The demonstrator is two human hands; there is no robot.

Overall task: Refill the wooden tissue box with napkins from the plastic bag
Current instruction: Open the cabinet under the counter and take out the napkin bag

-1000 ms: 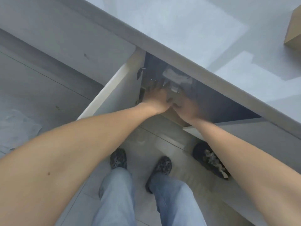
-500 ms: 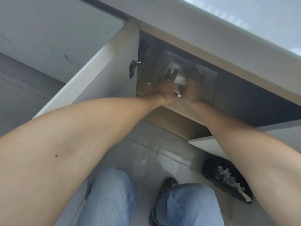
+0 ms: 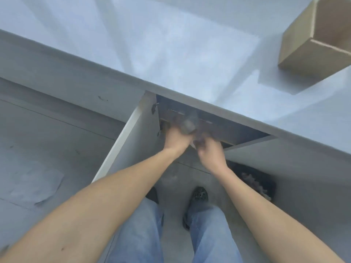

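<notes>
Both my hands, left hand [image 3: 175, 138] and right hand [image 3: 209, 152], close on a blurred plastic bag [image 3: 189, 124] at the open cabinet [image 3: 237, 130] mouth under the tabletop [image 3: 171, 54] edge; wooden tissue box [image 3: 311, 38] at its far right corner.

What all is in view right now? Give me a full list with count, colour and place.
Countertop: one, pale grey, across the top.
Wooden box: one, light brown, on the countertop, far right.
Cabinet door: one, white, swung open, left of the opening.
Second door: one, grey, open on the right.
Plastic bag: one, clear, blurred, at the cabinet mouth, at both hands; grip unclear.
Dark object: one, black, on the floor, right.
Sheet: one, pale, on the floor, left.
Shoes: two, dark.
Jeans: blue.
Left hand, right hand: bare.
</notes>
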